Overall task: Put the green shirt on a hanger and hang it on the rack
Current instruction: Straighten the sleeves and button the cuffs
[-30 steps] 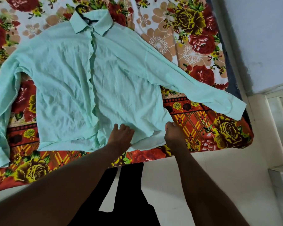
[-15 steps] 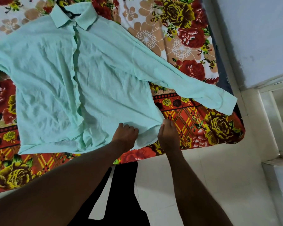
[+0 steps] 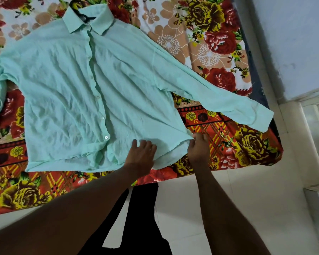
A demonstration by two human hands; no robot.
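Observation:
The light green shirt [image 3: 77, 92] lies spread flat, front up and buttoned, on a bed with a floral sheet [image 3: 250, 144]. A black hanger [image 3: 79, 13] sits inside the collar, only its hook and neck showing. My left hand [image 3: 141, 156] lies on the shirt's lower right hem with its fingers spread. My right hand [image 3: 198, 150] pinches the hem's right corner between fingers and thumb. The shirt's right sleeve stretches out toward the bed's edge; the left sleeve runs off the left of the frame.
The bed's near edge meets a pale tiled floor [image 3: 238, 208]. A wall [image 3: 293, 43] and a white ledge [image 3: 311, 126] stand at the right. My dark trouser legs [image 3: 142, 218] show below the bed edge. No rack is in view.
Both hands stayed at the lower right hem. My right hand shifted slightly right along the corner, and the left hand's fingers flattened on the cloth. The camera view wobbled.

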